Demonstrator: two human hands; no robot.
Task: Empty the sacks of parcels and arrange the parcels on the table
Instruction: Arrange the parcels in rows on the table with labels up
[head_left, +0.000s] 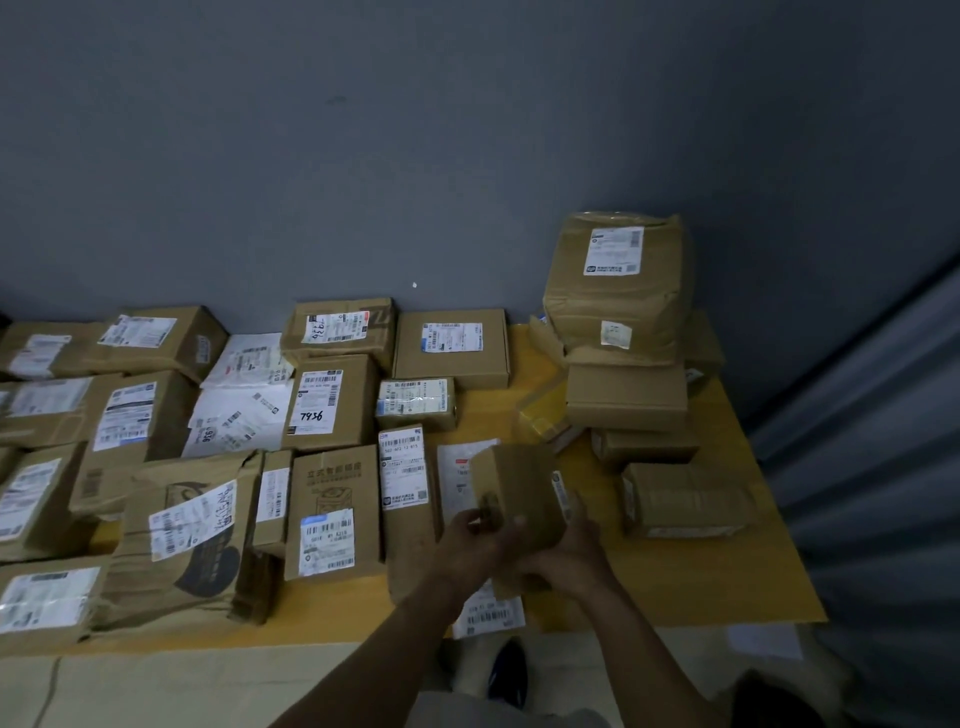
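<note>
While both hands are working over the front right part of the bench (727, 582), the left hand (475, 538) is curling its fingers round the near left edge of a small cardboard box (519, 488). The right hand (569, 558) is gripping the same box from below and to the right. The small cardboard box is hanging tilted in the air, clear of the surface, with a white label showing on its right face. Holding it between two hands like this is probably letting the person turn it until that label is facing up, as the labels on nearly every laid parcel are doing. Directly beneath the hands a flat white-labelled packet (488, 616) is lying at the front edge. Just behind the box another pale flat packet (457, 478) is lying beside a narrow carton (402, 473). Further left, parcels are sitting edge to edge in rough rows, among them a carton marked 7936 (332, 402), which seems meant to make each label readable at a glance. To the right, a taped brown parcel (685, 501) is sitting alone on the yellow surface. Behind it, a bulky wrapped parcel (618, 291) is resting on a plain carton (626, 397), stacked close to the grey wall (415, 156). This is likely saving space, though the pile is looking top-heavy. The bare yellow patch near the taped brown parcel is looking like the natural spot for the held box. No sack is showing clearly enough to identify.
</note>
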